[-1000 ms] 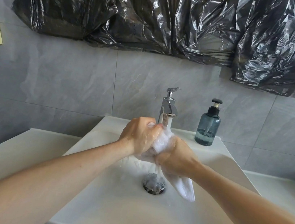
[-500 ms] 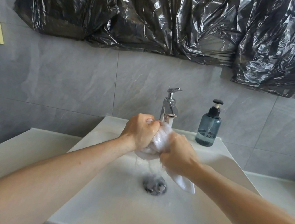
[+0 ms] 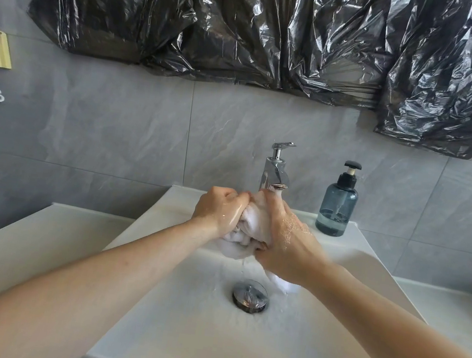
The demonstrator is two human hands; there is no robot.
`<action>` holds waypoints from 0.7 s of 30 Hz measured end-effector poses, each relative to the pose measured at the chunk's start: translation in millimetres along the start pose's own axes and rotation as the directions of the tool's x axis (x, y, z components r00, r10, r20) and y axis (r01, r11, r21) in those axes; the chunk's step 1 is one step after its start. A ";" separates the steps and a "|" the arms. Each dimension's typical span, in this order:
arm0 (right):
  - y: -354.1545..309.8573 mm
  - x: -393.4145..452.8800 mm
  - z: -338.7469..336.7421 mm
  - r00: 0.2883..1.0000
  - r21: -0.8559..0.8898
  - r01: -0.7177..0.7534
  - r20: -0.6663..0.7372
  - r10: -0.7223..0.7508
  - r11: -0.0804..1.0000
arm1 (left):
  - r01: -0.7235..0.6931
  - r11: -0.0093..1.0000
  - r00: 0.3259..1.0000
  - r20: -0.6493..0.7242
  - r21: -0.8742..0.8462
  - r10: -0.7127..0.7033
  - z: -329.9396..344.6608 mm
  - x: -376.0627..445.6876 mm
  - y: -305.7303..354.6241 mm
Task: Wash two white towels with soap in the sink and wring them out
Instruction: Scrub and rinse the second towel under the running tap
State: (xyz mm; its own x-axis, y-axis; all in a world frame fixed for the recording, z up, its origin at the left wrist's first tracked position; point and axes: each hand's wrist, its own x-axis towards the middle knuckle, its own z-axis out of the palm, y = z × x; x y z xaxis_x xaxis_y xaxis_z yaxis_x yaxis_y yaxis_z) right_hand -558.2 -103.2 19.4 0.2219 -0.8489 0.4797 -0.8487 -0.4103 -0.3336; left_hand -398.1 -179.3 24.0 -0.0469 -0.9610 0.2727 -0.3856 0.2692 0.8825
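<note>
Since the earlier frame the right hand point(image 3: 286, 240) has slid up over the white towel point(image 3: 252, 226), both it and the left hand point(image 3: 219, 211) clenched on it under the faucet point(image 3: 275, 172) above the sink point(image 3: 178, 322), seemingly mid-scrub, rinsing and wringing next.

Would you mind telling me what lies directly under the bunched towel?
Under the white towel lies the wet sink basin and its metal drain, with water dripping down. The right hand covers the towel's lower part.
</note>
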 end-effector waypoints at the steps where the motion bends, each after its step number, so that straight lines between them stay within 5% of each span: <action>1: 0.8 0.1 -0.7 1.000 -0.004 0.010 0.018 -0.010 1.000 | 0.027 1.000 1.000 -0.005 -0.016 -0.027 -0.5 0.5 -0.8; 7: 7.6 0.0 2.8 0.994 -0.089 -0.069 0.077 0.076 0.994 | 0.121 0.976 0.987 0.127 -0.179 -0.099 -4.9 -2.2 -5.1; 10: 10.3 -0.1 -5.2 0.964 0.066 -0.250 0.108 0.242 0.966 | 0.059 0.976 0.980 0.198 -0.211 -0.016 -6.2 -8.3 -0.5; 14: 14.8 -0.8 -11.4 0.857 0.520 -0.511 0.241 0.456 0.685 | -0.035 0.955 0.959 0.260 -0.295 0.116 -3.2 -14.5 -2.9; 18: 15.8 -2.7 -23.6 0.698 0.570 -0.715 0.551 0.458 0.405 | -0.382 0.923 0.891 0.279 0.037 0.358 -1.4 -13.4 -16.2; 21: 11.7 -7.2 -35.4 0.636 0.516 -0.765 0.700 0.326 0.385 | -0.332 0.938 0.933 0.183 0.099 0.311 -1.7 -14.2 -15.0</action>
State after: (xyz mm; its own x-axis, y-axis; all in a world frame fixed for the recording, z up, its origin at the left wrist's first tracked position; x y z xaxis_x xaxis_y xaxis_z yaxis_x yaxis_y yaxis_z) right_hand -586.7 -90.0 40.8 0.2006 -0.9066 -0.3712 -0.2487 0.3194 -0.9144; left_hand -390.1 -169.6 7.6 -0.3320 -0.8244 0.4583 -0.4376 0.5651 0.6994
